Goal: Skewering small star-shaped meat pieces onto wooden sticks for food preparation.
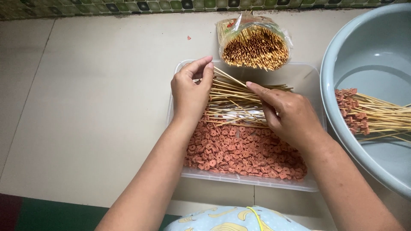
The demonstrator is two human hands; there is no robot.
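A clear plastic tray (308, 72) lies on the floor in front of me. Its near half is filled with small reddish-brown ring-shaped pieces (239, 154). Loose bamboo skewers (233, 96) lie across its far half. My left hand (190, 92) pinches the left ends of the skewers between thumb and fingers. My right hand (289, 115) rests on the skewers' right side, fingers curled over them and index finger stretched along the top.
A plastic bag of bamboo skewers (254, 42) stands just beyond the tray. A large light-blue basin (342, 55) at the right holds skewers loaded with reddish pieces (364, 115). Pale floor tiles (94, 94) stretch left; a patterned tile border runs along the top.
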